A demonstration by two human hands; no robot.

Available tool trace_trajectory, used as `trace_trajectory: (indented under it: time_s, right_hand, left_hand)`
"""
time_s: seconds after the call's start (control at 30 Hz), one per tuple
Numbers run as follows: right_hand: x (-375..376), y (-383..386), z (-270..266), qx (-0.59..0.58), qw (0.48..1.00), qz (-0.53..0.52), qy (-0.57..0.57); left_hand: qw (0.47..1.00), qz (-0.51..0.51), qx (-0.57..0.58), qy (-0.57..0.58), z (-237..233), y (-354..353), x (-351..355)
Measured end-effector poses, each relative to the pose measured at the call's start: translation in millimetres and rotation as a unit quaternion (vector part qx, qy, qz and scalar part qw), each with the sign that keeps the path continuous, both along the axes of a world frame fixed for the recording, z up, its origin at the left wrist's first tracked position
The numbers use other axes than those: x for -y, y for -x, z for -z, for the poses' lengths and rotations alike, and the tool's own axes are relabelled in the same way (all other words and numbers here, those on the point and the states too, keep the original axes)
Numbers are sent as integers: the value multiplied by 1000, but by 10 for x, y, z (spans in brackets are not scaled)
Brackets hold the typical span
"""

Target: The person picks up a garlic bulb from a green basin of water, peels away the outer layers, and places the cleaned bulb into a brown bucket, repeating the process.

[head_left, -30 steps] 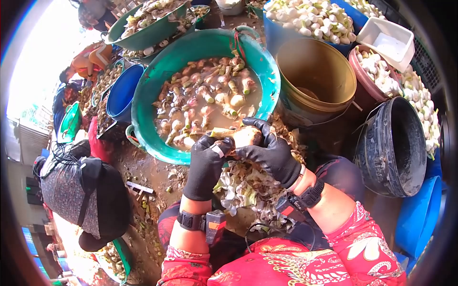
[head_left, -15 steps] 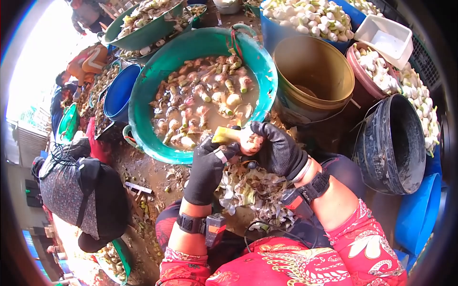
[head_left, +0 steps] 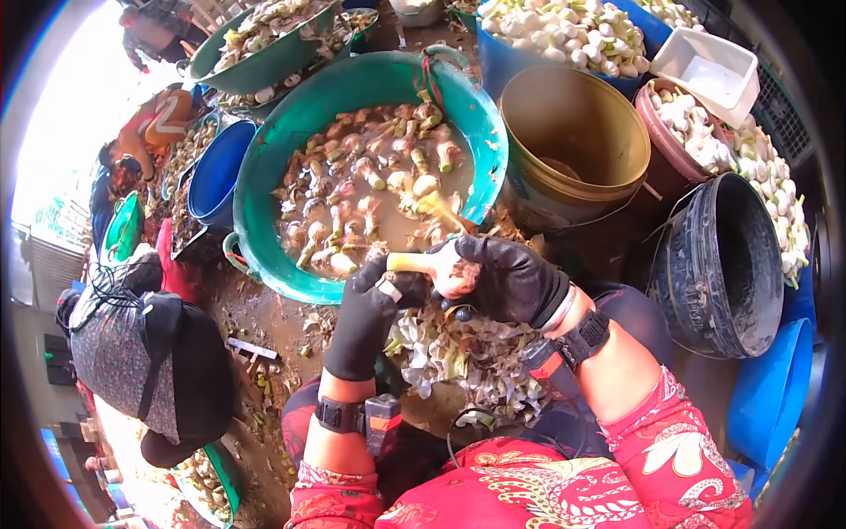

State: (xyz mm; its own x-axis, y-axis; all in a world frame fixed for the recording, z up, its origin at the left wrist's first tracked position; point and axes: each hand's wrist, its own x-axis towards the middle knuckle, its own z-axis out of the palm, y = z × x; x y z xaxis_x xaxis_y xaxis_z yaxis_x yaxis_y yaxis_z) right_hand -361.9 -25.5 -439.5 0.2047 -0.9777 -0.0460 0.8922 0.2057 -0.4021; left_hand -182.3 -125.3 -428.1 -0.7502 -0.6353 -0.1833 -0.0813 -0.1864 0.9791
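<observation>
Both my hands wear black gloves and meet over a pile of pale peelings (head_left: 467, 357) on my lap. My right hand (head_left: 511, 278) grips a bulb (head_left: 449, 269) with a pale stalk end pointing left and a pinkish root end. My left hand (head_left: 370, 304) is closed on the stalk end, thumb against it; whether it also holds a blade is hidden. Just beyond the hands stands a big green tub (head_left: 291, 132) of muddy water with several unpeeled bulbs floating in it.
A tan bucket (head_left: 577, 132) and a black bucket (head_left: 718, 264) stand to the right. Blue and pink tubs (head_left: 573, 35) at the back hold white peeled bulbs. A white tray (head_left: 709, 66) sits far right. A blue bucket (head_left: 216, 172), a bag (head_left: 141, 353) and other people are on the left.
The bulb has been turned in my hands, its stalk end now pointing left. Both hands have dropped slightly toward my lap and my left hand has slid left.
</observation>
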Motion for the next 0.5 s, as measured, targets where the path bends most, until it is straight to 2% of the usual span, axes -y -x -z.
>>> trace_trajectory:
  time_s: [0.07, 0.13, 0.17, 0.23, 0.27, 0.3, 0.33, 0.37, 0.4, 0.43, 0.47, 0.5]
  right_hand:
    - [23, 14, 36, -6, 1000, 6, 1]
    - [79, -25, 179, -14, 998, 22, 57]
    - [70, -43, 181, -13, 998, 20, 56]
    - [42, -69, 140, -14, 1000, 22, 4]
    - [39, -140, -77, -40, 993, 82, -76]
    - [37, -124, -85, -40, 993, 81, -76]
    - [31, -88, -86, -231, 963, 126, -52]
    - [29, -66, -83, -413, 895, 165, -26]
    - [45, -178, -23, -364, 888, 272, -74]
    - [24, -187, -5, -364, 889, 270, -74]
    - [-1, -169, 5, -587, 723, 361, 51]
    - [-16, -155, -6, -750, 484, 417, 173]
  left_hand:
    - [999, 18, 9, -32, 0, -17, -4]
    - [997, -13, -64, 41, -163, 68, -146]
    - [997, -15, -63, 40, -160, 85, -172]
    - [993, -74, -79, -54, -161, 137, -181]
    - [991, -83, -86, -51, -146, 163, -172]
    - [991, -84, -86, -51, -149, 156, -144]
    - [994, -84, -61, -28, -155, 139, -110]
    - [996, -84, -35, -5, -156, 131, -93]
    - [994, -103, -43, -4, -163, 146, -113]
    - [993, -106, -43, -4, -150, 130, -92]
    - [991, -113, -57, 32, -132, 109, -49]
    - [988, -120, -73, 69, -127, 96, -5]
